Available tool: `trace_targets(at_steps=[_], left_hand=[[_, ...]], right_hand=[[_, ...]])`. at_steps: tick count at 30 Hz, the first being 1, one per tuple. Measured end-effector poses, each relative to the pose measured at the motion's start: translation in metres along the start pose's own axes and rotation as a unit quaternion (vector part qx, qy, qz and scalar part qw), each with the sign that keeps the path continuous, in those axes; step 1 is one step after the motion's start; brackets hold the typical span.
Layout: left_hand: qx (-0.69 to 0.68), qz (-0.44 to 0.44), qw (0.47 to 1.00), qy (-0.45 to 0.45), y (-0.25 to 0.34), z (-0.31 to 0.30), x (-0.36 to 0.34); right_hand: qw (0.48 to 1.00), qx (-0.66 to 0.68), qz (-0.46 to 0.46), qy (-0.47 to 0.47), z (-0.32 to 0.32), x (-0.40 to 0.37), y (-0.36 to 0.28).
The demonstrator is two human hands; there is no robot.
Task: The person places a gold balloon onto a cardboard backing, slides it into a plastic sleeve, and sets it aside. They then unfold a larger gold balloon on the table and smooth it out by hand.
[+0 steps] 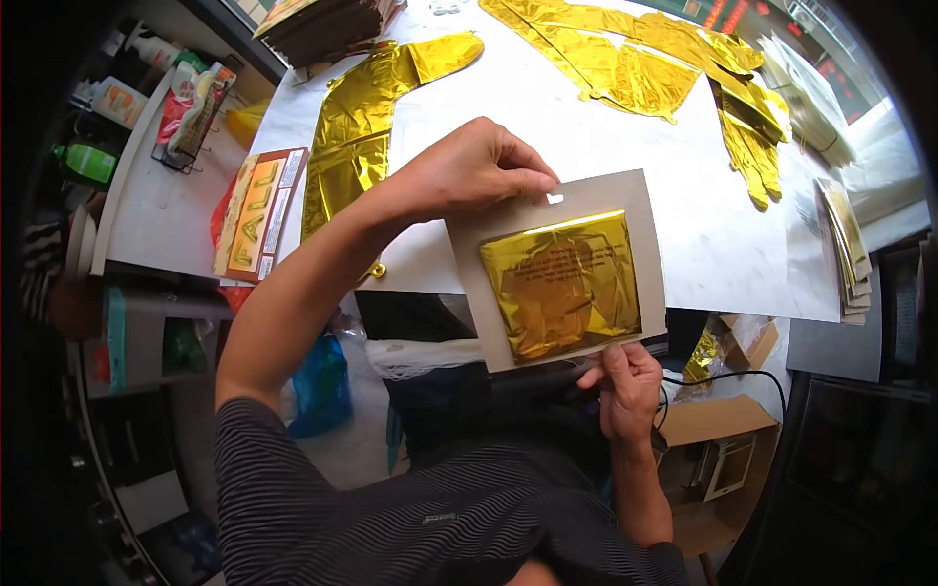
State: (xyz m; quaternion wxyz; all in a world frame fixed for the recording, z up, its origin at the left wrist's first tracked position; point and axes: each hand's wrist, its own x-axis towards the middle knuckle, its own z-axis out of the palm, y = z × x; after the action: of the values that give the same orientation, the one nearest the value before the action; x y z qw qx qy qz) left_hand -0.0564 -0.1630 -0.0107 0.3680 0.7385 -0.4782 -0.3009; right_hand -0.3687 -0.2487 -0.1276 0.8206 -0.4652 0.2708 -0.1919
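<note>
A flat cardboard backing card (pixel 473 283) with a hang hole is held up over the table's near edge. On it sits a clear bag of folded gold foil (pixel 576 293) with small dark print. My left hand (pixel 479 171) pinches the card's top edge beside the hole. Below, my right hand (pixel 630 386) pinches the bottom edge between thumb and fingers. Behind my left forearm, an unfolded gold foil balloon (pixel 357 122) lies flat on the white table (pixel 508 117).
More gold foil balloons (pixel 625 68) lie at the far side. A printed "FALL" package (pixel 259 215) rests at the left edge, with a stack of cards (pixel 327 29) behind. Cards (pixel 845 244) and clear bags (pixel 806 98) are on the right. A cardboard box (pixel 718 430) stands below.
</note>
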Motion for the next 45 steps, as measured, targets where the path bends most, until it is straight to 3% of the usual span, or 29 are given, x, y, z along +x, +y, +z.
trace_targets(at_steps=[2, 5, 9, 11, 18, 23, 29, 31, 33, 36, 39, 42, 45], left_hand=[[-0.046, -0.064, 0.995, -0.066, 0.007, -0.004, 0.0], [-0.096, -0.082, 0.986, -0.11, -0.003, -0.001, 0.005], [-0.203, -0.103, 0.968, -0.103, -0.013, 0.003, 0.006], [-0.249, -0.115, 0.951, -0.142, -0.013, 0.003, 0.005], [-0.254, -0.135, 0.944, -0.164, -0.019, -0.001, 0.011], [-0.212, -0.139, 0.961, -0.107, -0.017, -0.002, 0.023], [-0.099, -0.045, 0.991, -0.083, -0.02, -0.019, 0.058], [0.055, -0.001, 0.996, -0.073, -0.011, -0.027, 0.064], [0.099, 0.005, 0.993, -0.058, -0.005, -0.031, 0.068], [0.144, -0.006, 0.989, 0.025, -0.006, -0.031, 0.07], [0.291, 0.131, 0.935, 0.157, 0.0, -0.014, 0.046], [0.264, 0.211, 0.93, 0.145, 0.014, 0.02, 0.006], [0.263, 0.21, 0.938, 0.082, 0.031, 0.054, -0.031]], right_hand=[[1.0, 0.021, -0.015, 0.011, 0.001, 0.001, 0.0], [0.999, 0.029, -0.028, 0.007, 0.0, 0.001, 0.0], [0.999, 0.039, -0.029, 0.005, 0.0, 0.002, 0.0], [0.998, 0.047, -0.026, 0.009, 0.001, 0.002, 0.002], [0.998, 0.045, -0.047, 0.004, 0.011, -0.001, -0.011], [1.0, -0.01, -0.026, 0.008, 0.014, 0.006, -0.018], [0.998, -0.04, 0.026, 0.048, 0.042, 0.029, -0.047], [0.998, -0.049, 0.034, 0.037, 0.048, 0.033, -0.059], [0.996, -0.067, 0.047, 0.027, 0.05, 0.033, -0.069], [0.993, -0.094, 0.061, 0.024, 0.049, 0.03, -0.079], [0.991, -0.105, 0.07, 0.046, 0.037, 0.027, -0.081], [0.995, -0.073, 0.067, 0.028, 0.031, 0.032, -0.077], [0.998, -0.037, 0.05, 0.022, 0.039, 0.034, -0.082]])
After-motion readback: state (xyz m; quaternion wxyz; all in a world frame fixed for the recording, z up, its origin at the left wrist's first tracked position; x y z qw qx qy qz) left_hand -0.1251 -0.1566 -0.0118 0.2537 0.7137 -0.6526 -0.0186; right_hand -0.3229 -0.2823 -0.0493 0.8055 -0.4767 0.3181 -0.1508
